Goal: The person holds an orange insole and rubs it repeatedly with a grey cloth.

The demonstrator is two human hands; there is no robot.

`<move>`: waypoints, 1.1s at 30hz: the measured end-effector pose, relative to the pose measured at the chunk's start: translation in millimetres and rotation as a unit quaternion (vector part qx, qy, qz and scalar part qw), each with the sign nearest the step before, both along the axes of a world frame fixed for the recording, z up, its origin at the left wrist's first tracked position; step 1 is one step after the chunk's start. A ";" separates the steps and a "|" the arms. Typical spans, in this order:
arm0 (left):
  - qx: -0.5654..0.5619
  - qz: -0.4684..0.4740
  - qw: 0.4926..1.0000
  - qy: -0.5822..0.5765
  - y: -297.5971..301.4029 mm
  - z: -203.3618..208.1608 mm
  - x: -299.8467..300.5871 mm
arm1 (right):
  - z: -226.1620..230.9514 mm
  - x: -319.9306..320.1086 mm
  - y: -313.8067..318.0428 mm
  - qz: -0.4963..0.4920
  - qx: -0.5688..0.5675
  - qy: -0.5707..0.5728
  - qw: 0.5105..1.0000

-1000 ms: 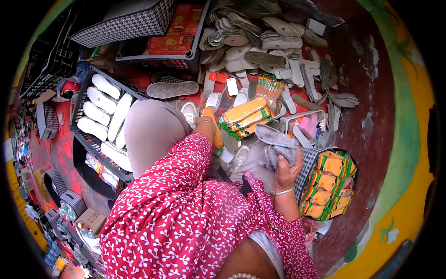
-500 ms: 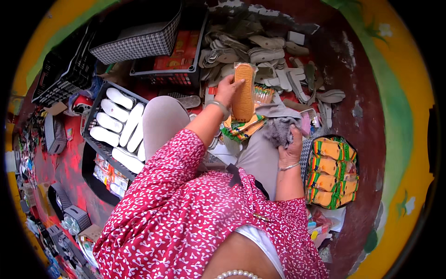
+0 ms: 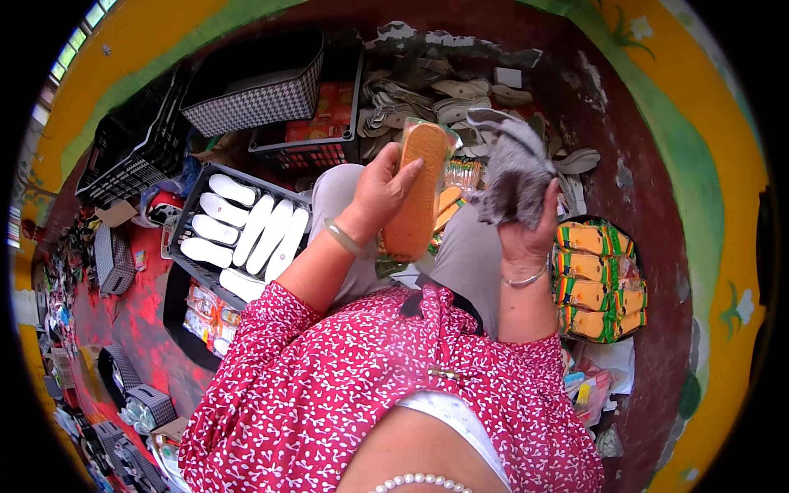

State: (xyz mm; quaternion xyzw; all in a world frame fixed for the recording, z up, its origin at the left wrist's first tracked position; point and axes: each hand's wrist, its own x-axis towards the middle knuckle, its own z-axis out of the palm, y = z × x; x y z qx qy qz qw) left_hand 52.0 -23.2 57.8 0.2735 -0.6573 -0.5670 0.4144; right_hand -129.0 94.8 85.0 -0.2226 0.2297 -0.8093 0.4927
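While our left hand [image 3: 382, 195] grips an orange insole [image 3: 417, 197], our right [image 3: 530, 234] has a grey fuzzy bundle [image 3: 519, 168]

Insole's over our lap, tilted: thumb on its face, likely to keep it from bending. We've got the bundle from below, probably because it's floppy. They're apart. White insoles [image 3: 259, 234] lie flat in the crate [image 3: 191, 264] at left, presumably to save space. Red floor [image 3: 144, 324] far left; maroon wall [image 3: 653, 197] right, painted green and yellow higher up.

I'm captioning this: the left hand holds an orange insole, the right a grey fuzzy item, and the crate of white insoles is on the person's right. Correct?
No: the head view shows the crate of white insoles on the person's left. The left hand holds an orange insole, the right hand a grey fuzzy item.
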 end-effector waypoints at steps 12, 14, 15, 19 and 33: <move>-0.218 -0.136 0.955 -0.146 49.1 25.7 0.5 | 1.8 -7.7 -15.6 0.024 0.011 0.630 0.776; -0.209 -0.135 0.959 -0.138 48.1 18.2 1.7 | -4.2 -4.8 -15.9 0.036 0.035 0.584 0.810; -0.193 -0.128 0.963 -0.141 44.9 7.9 2.2 | -4.7 -2.3 -14.2 0.035 0.054 0.572 0.818; -0.127 -0.152 0.966 -0.166 38.9 4.0 5.9 | -12.9 12.4 -13.9 -0.114 0.040 0.601 0.790; -0.043 -0.141 0.984 -0.097 42.0 -2.2 1.1 | -33.2 -9.4 -29.7 -0.149 0.121 0.425 0.884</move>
